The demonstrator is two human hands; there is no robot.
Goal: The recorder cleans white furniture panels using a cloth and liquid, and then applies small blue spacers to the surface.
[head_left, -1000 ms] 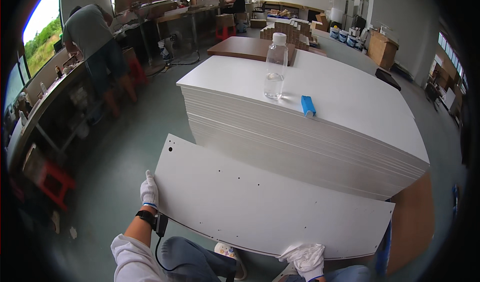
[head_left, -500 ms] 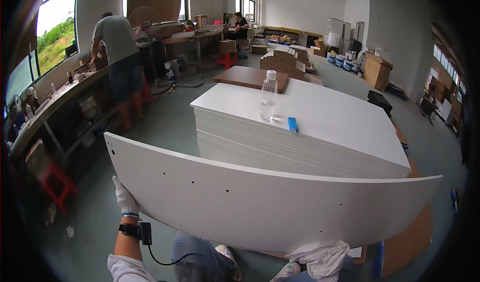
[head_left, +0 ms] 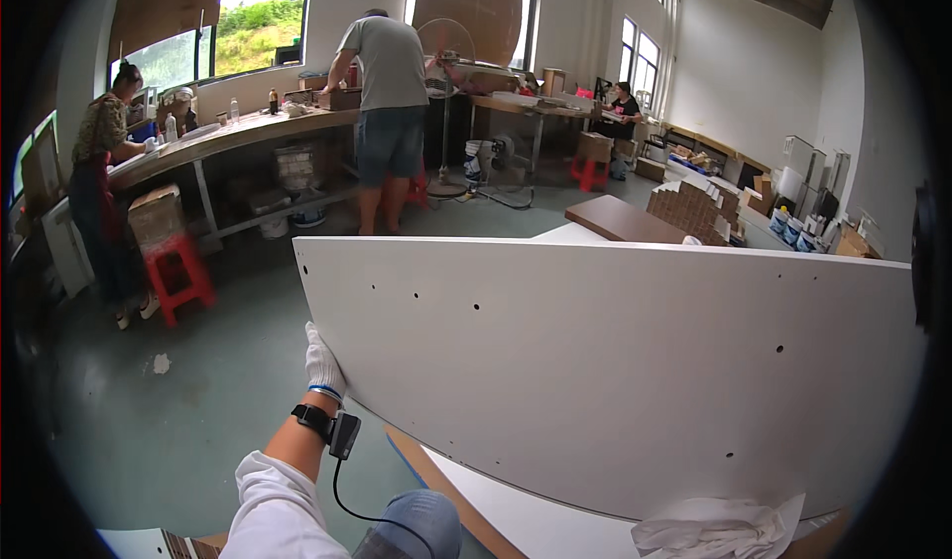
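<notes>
A large white panel [head_left: 615, 371] with several small dark holes stands on edge across the view, tilted in front of me. My left hand [head_left: 323, 361], in a white knitted glove, is closed on the panel's lower left edge, its fingers partly behind the board. A black strap with a small cabled box [head_left: 343, 436] sits on that wrist. Against the lower right of the panel is a bunched white cloth [head_left: 716, 529]. No fingers of my right hand can be made out at the cloth. Below the panel lies another white board [head_left: 516, 504].
At the left, a person stands by the long workbench [head_left: 238, 132]; another person [head_left: 382, 93] bends over it. A red stool [head_left: 178, 279] stands on the floor nearby. Behind the panel are a brown board [head_left: 625, 219] and stacked cardboard pieces [head_left: 689, 207]. A third person [head_left: 623, 113] sits farther back.
My view has turned left, so the panel appears farther right and hides the bottle and blue item on the stack. My left hand keeps hold of the panel's edge; the cloth stays against its lower part.
</notes>
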